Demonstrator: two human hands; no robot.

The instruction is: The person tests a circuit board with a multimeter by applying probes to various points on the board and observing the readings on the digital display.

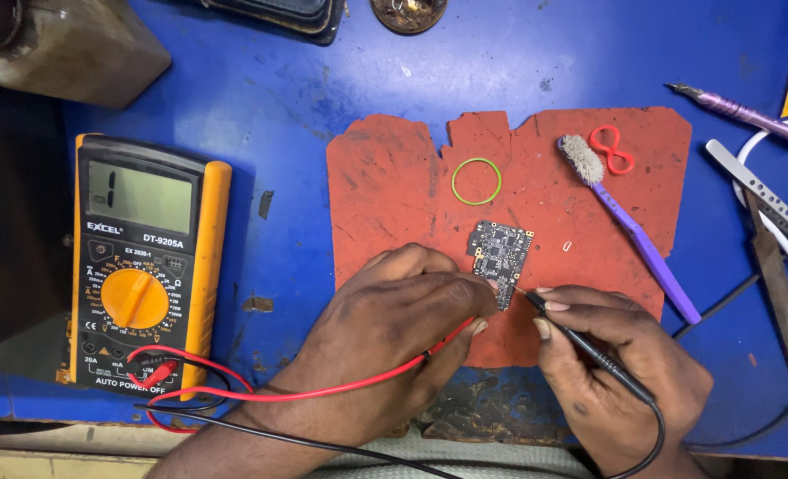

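left hand (pixel 394 328): bare, no glove, no ring or band visible
right hand (pixel 611 364): bare, no glove, no ring visible
fingernails: short and pale, plain on the right hand's thumb and first finger
wrists: both bare, no watch, no bracelet
forearms: uncovered to the frame's lower edge, no sleeve showing
clothing: light grey-green fabric between the forearms
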